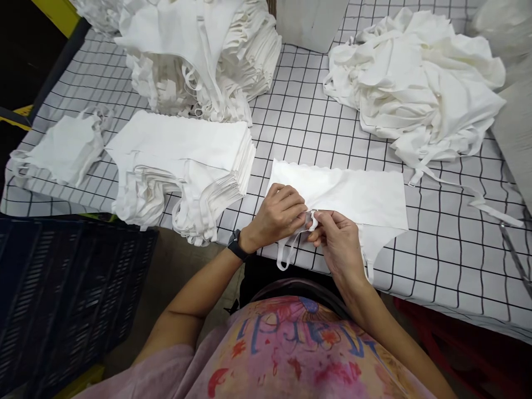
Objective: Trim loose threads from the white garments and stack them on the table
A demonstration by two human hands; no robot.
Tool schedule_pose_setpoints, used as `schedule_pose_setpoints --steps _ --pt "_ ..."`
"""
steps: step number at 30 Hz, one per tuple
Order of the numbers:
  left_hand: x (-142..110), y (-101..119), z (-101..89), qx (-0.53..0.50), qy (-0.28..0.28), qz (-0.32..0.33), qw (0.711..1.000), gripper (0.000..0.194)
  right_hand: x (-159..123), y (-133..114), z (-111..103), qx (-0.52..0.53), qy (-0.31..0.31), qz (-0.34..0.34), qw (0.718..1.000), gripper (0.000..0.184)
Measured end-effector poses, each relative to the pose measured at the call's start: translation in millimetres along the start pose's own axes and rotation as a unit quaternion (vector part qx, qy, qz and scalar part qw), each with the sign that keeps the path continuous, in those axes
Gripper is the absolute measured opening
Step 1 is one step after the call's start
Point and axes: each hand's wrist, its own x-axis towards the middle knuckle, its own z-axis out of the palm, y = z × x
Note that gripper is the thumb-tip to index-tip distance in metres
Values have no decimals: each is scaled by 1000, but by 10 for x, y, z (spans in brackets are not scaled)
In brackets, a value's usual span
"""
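Observation:
A white strappy camisole [353, 191] lies flat at the table's front edge, its scalloped hem away from me and its straps hanging toward me. My left hand [285, 213], with a dark band on the wrist, is closed on the garment's neckline edge. Close beside it, my right hand [334, 235] pinches a small looped piece of white strap [313, 220] between thumb and fingertips. The two hands nearly meet. My left fingertips are partly hidden by the hand itself. One thin strap loop [285, 257] dangles below my left hand.
Neatly stacked white camisoles [183, 141] lie to the left, with a taller pile [199, 50] behind. A loose white heap [415, 83] sits at back right. Metal scissors or a similar tool [515, 255] lie at the right. Dark blue crates [70, 282] stand below left.

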Motion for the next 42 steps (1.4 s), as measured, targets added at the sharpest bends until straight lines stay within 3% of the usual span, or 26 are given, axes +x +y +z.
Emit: schedule_pose_setpoints --steps 6,13,19,42 --pt "10 15 -4 -34 -2 -11 999 14 0 4 -21 -4 -6 -5 1000 20" --pt "26 21 -70 -174 0 -82 981 15 18 -11 -22 -11 -15 -17 1000 21" --pt "39 24 -106 -227 -20 -124 966 19 16 -34 9 -6 -8 -16 1000 19" --pt "51 -16 -114 -366 6 -164 916 28 -81 -46 11 -51 -38 -38 997 19"
